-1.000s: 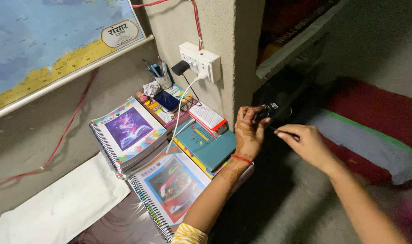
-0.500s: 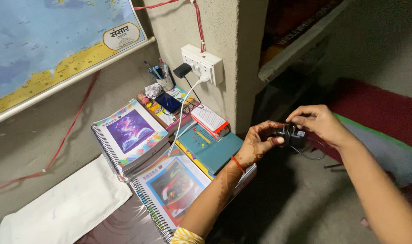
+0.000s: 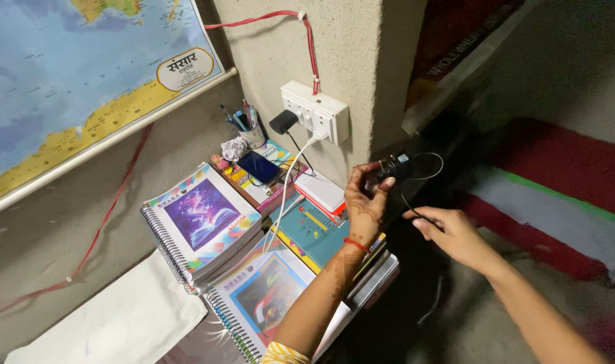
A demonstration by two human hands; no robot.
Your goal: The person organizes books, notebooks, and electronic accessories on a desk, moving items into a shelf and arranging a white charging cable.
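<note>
Charger adapter (image 3: 391, 166), small and black, is being held up near the corner of the plastered wall, just right of the white switchboard (image 3: 317, 112) and above the stacked books. The left hand (image 3: 363, 200) is closing its fingertips around the adapter body, with a red thread at the wrist. The right hand (image 3: 452, 231) is pinching the thin black cable (image 3: 425, 176) between thumb and forefinger, lower and to the right; the cable is looping up from there to the adapter.

On the worktop (image 3: 378, 280), spiral notebooks (image 3: 201, 220), a teal book (image 3: 314, 226), a white-and-red box (image 3: 325, 194), a dark phone (image 3: 257, 166) and a pen cup (image 3: 251, 135) are lying close together. A black plug (image 3: 283, 122) and a white cable (image 3: 285, 188) are already occupying the switchboard. A wall map (image 3: 85, 74) is hanging to the left.

Assessment: handling would go better with the adapter gripped by its sides, pins left clear, and the cable kept slack in the right hand so that the loop is not snagging on the books or kinking at the adapter's neck. Whether a free socket is remaining cannot be told.
</note>
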